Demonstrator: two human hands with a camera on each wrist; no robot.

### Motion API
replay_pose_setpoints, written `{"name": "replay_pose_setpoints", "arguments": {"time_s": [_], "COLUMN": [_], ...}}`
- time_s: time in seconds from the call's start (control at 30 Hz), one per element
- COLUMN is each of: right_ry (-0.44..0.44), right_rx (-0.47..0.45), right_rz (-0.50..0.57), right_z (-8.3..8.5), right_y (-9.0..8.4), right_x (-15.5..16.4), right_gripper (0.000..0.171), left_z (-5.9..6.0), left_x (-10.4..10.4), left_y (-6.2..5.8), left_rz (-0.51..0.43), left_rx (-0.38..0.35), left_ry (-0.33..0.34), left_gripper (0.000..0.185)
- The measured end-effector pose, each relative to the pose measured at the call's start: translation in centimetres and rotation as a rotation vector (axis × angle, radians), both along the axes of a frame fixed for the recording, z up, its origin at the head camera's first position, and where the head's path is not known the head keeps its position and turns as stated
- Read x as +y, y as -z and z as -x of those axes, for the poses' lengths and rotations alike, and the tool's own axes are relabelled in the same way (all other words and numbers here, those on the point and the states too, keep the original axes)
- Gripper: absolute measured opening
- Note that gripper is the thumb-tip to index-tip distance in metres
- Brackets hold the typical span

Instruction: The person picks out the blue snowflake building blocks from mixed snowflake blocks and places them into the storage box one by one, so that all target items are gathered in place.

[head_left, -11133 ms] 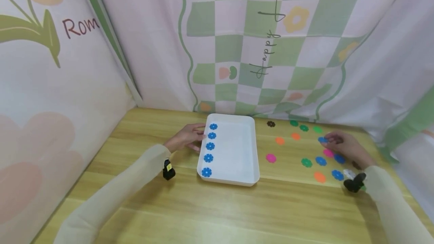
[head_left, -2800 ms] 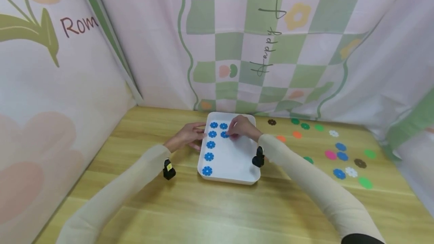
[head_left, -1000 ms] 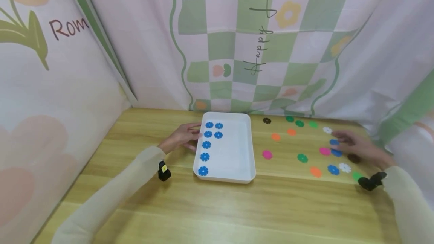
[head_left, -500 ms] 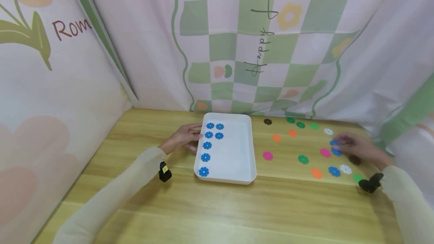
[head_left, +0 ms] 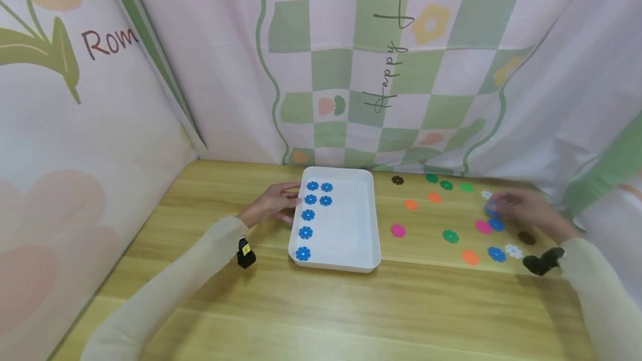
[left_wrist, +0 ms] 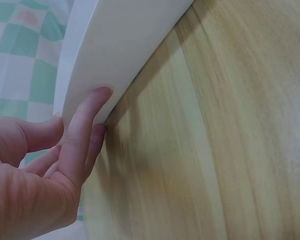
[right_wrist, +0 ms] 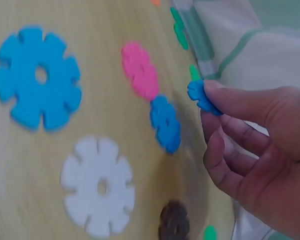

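A white tray (head_left: 351, 216) stands on the wooden table. Blue flower-shaped plastic discs (head_left: 308, 215) lie flat in it: several in a column along the left wall, two beside the far end of that column. At the tray's left side, my left hand (head_left: 271, 203) touches the outer wall with its fingertips; in the left wrist view the thumb (left_wrist: 45, 134) is at the rim. My right hand (head_left: 526, 211), at the far right, pinches a blue flower disc (right_wrist: 200, 96) between thumb and fingers, raised off the table. Another blue disc (right_wrist: 165, 124) lies below it, touching a pink disc (right_wrist: 140, 71).
Loose flower discs are spread right of the tray: orange (head_left: 470, 257), green (head_left: 450, 236), pink (head_left: 398, 230), brown (head_left: 398, 180), white (head_left: 514, 250) and blue (head_left: 496, 254). A checkered curtain (head_left: 371, 71) hangs along the table's back edge.
Two blue discs have joined the tray as a second column's start. My right hand has gone from the tray back to the loose discs and lifted a blue one. My left hand stays put.
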State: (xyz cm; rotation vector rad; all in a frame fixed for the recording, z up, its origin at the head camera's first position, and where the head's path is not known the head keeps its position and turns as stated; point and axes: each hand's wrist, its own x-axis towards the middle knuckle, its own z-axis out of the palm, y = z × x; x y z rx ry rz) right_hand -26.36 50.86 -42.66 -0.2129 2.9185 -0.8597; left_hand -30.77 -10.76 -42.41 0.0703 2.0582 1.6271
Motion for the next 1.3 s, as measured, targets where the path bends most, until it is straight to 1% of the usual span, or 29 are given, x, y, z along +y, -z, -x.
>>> {"name": "replay_pose_setpoints", "arguments": {"time_s": [0.03, 0.1, 0.13, 0.17, 0.2, 0.3, 0.4, 0.43, 0.5, 0.6, 0.67, 0.77, 0.83, 0.93, 1.07, 1.17, 1.3], "right_ry": [0.002, 0.017, 0.018, 0.023, 0.039, 0.041, 0.011, -0.023, -0.061, -0.104, -0.126, -0.119, -0.108, -0.090, -0.114, -0.140, -0.150], "right_rx": [-0.003, -0.018, -0.024, -0.025, -0.052, -0.111, -0.185, -0.201, -0.232, -0.255, -0.272, -0.326, -0.355, -0.371, -0.368, -0.358, -0.336], "right_rz": [-0.004, 0.017, 0.047, 0.049, 0.056, 0.211, 0.381, 0.444, 0.466, 0.444, 0.475, 0.540, 0.557, 0.500, 0.413, 0.340, 0.245], "right_z": [0.0, 0.0, -0.1, -0.2, -0.4, -0.3, 0.3, 0.6, 0.9, 1.1, 1.5, 2.1, 2.7, 3.4, 4.0, 4.0, 3.9], "right_y": [-0.4, -1.2, -1.6, -2.0, -2.5, -3.5, -4.2, -4.3, -4.8, -5.3, -5.4, -5.2, -4.8, -4.1, -2.9, -2.1, -1.4], "right_x": [-0.4, -1.5, -2.2, -3.0, -3.9, -7.1, -10.7, -11.9, -14.4, -18.1, -20.6, -24.2, -26.7, -29.9, -33.1, -34.8, -36.3], "right_gripper": [0.039, 0.044, 0.045, 0.045, 0.048, 0.050, 0.052, 0.051, 0.050, 0.048, 0.046, 0.041, 0.035, 0.025, 0.020, 0.018, 0.016], "left_z": [0.0, 0.0, -0.1, -0.1, -0.1, 0.0, -0.1, -0.2, -0.3, -0.3, -0.4, -0.3, -0.2, 0.0, 0.1, 0.1, 0.1], "left_x": [0.0, 0.0, 0.0, -0.1, -0.1, -0.1, -0.1, -0.1, -0.1, -0.1, -0.1, -0.1, -0.2, -0.2, -0.3, -0.3, -0.3], "left_y": [0.0, 0.0, 0.0, -0.1, -0.1, 0.0, -0.1, -0.1, -0.2, -0.2, -0.2, -0.2, -0.1, 0.1, 0.1, 0.0, -0.1], "left_rz": [0.000, -0.002, -0.005, -0.007, -0.009, -0.011, -0.020, -0.022, -0.027, -0.025, -0.022, -0.022, -0.027, -0.031, -0.021, -0.008, -0.005], "left_rx": [0.001, 0.003, 0.001, -0.001, -0.001, 0.009, 0.018, 0.022, 0.024, 0.022, 0.019, 0.019, 0.022, 0.024, 0.017, 0.008, 0.000], "left_ry": [0.000, 0.000, -0.001, -0.001, 0.000, 0.009, 0.021, 0.025, 0.028, 0.030, 0.029, 0.024, 0.024, 0.026, 0.024, 0.024, 0.032], "left_gripper": [0.060, 0.060, 0.060, 0.061, 0.061, 0.061, 0.061, 0.060, 0.060, 0.060, 0.060, 0.060, 0.060, 0.061, 0.061, 0.059, 0.059]}}
